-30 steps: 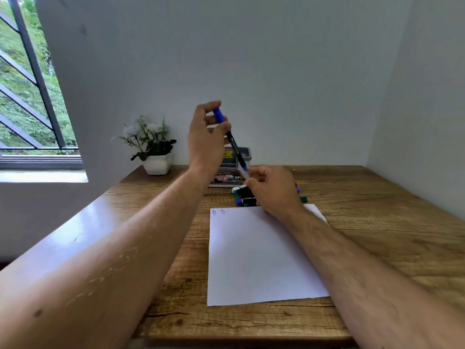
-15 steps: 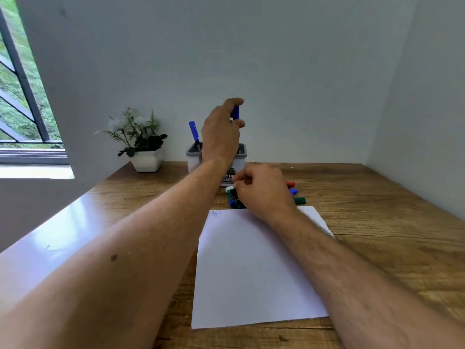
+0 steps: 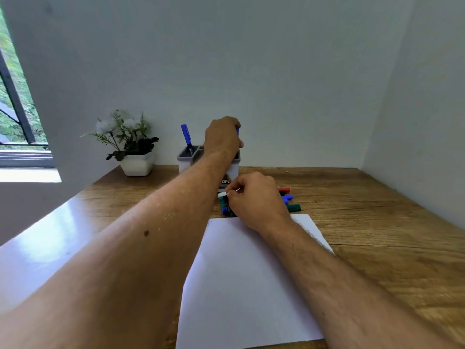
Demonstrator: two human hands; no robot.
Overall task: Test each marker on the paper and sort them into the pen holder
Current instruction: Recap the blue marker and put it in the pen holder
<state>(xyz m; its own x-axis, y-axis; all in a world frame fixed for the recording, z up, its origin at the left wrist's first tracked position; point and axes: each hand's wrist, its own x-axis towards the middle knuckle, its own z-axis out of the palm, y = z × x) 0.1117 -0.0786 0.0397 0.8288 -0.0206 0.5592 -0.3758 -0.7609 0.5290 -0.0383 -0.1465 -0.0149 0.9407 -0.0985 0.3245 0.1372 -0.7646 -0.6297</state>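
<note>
Markers are mostly still in a little heap of red, blue and green capped pens lying on the wooden bench, just past the far edge of the white sheet of paper. Right hand sits right on top of that heap, fingers curled in and pinching something small at the left end of it, next to a marker with a white tip; which pen it actually has, can't tell, the hand covers most of it. Left hand is reached out over the grey and white plastic pen holder at the back of the bench, curled around a blue marker, and only a sliver of blue shows past the knuckles. It looks to be over the right side of the holder, but whether the pen is already touching down inside is hidden by the hand. One more blue marker stands tilted in the holder's left compartment. Under the holder there's a dark flat thing with white lettering, mostly blocked by the left forearm. Small white pot with a green plant and pale flowers sits left of the holder, near the wall, and a window with dark bars shows greenery at the far left.
</note>
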